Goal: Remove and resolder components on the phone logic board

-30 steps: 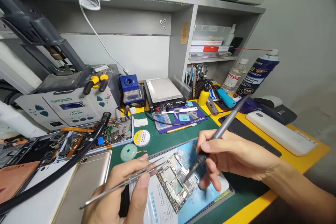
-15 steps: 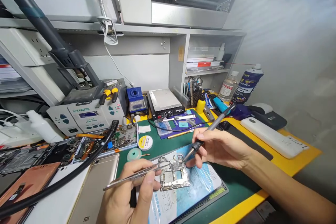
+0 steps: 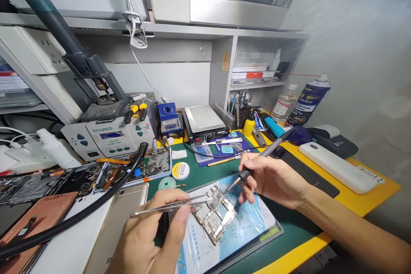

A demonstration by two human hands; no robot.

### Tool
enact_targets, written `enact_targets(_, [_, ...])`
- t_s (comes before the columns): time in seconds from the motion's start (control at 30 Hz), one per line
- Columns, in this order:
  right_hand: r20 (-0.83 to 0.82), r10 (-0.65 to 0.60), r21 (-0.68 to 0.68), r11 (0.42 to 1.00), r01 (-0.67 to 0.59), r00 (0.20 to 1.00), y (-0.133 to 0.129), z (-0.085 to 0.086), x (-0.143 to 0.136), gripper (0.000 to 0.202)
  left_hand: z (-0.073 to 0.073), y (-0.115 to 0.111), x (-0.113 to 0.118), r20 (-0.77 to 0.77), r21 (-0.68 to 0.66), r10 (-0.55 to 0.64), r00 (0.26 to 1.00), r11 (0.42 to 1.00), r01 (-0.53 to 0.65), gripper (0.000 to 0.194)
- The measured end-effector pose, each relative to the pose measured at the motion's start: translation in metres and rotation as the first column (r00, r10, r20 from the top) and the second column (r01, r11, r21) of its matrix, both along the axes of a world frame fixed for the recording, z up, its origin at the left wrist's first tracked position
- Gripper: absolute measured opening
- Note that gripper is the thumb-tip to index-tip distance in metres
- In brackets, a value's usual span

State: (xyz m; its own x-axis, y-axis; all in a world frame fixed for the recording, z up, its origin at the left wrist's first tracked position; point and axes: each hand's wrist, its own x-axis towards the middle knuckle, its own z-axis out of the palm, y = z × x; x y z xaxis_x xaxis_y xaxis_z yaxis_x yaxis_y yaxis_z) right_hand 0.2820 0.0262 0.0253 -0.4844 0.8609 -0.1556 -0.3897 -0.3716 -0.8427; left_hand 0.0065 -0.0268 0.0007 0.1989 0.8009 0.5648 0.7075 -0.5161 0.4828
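My left hand (image 3: 157,231) is closed around metal tweezers (image 3: 160,209), whose tips reach the upper left edge of a phone circuit board (image 3: 213,216). That board lies turned at an angle on a blue and white plastic-wrapped packet (image 3: 247,222). Pinched in my right hand (image 3: 266,175) is a soldering iron (image 3: 266,150), pointing down and left. Its metal tip is at the board's upper edge; whether it touches cannot be told. The packet rests on a grey ridged pad (image 3: 272,234) over the green mat (image 3: 192,181).
A thick black hose (image 3: 96,210) curves across phone parts at left. A hot-air station (image 3: 109,137), blue iron stand (image 3: 168,120) and heating plate (image 3: 204,118) stand behind. A solder wick spool (image 3: 167,183) and round tin (image 3: 180,171) lie near the board. Bottles and a spray can (image 3: 308,100) stand at right.
The circuit board has turned on the packet and now lies diagonally. The iron's tip and the tweezers stay at its upper part. The whole view has shifted slightly.
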Motion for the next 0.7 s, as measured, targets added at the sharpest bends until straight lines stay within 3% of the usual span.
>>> enact_targets(0.07, [0.017,0.005,-0.012,1.0,-0.005,1.0,0.0,-0.003,0.0,0.017,0.004,0.006,-0.008,-0.103,0.053,-0.03,0.994,0.998,0.036,0.016])
enact_targets(0.2, [0.037,0.054,-0.033,0.998,-0.053,0.998,-0.002,-0.006,0.001,0.015,0.008,0.009,-0.006,-0.112,0.058,-0.111,0.988,0.991,0.118,0.015])
enact_targets(0.37, [0.072,0.139,-0.052,0.989,-0.136,0.988,-0.004,-0.002,0.003,0.009,-0.004,0.008,0.002,-0.08,0.017,-0.099,0.992,0.995,0.101,0.016])
enact_targets(0.5, [0.079,0.136,-0.025,0.991,-0.134,0.988,-0.005,0.002,0.005,0.011,-0.005,0.006,-0.001,-0.063,0.005,-0.09,0.994,0.996,0.09,0.018])
enact_targets(0.7, [0.088,0.066,0.049,0.996,-0.071,0.994,-0.005,0.007,0.009,0.012,0.008,0.002,0.002,0.118,-0.139,-0.105,0.987,0.983,0.122,0.018])
